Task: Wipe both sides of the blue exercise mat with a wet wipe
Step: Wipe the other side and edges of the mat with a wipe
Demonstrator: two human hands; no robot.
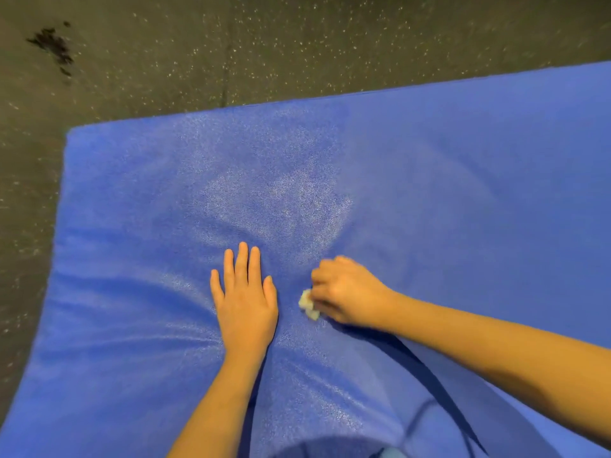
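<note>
The blue exercise mat (463, 180) lies flat on the floor and fills most of the view. A damp, shiny patch shows on it just beyond my hands. My left hand (246, 299) presses flat on the mat with straight fingers, and the foam wrinkles around it. To its right, my right hand (347, 292) grips a small crumpled white wet wipe (308, 305) against the mat. Only a corner of the wipe sticks out from under the fingers.
Dark speckled rubber floor (297, 44) surrounds the mat at the top and left. A black smudge (54, 46) marks the floor at the top left. The mat's corner (71, 132) sits at the upper left.
</note>
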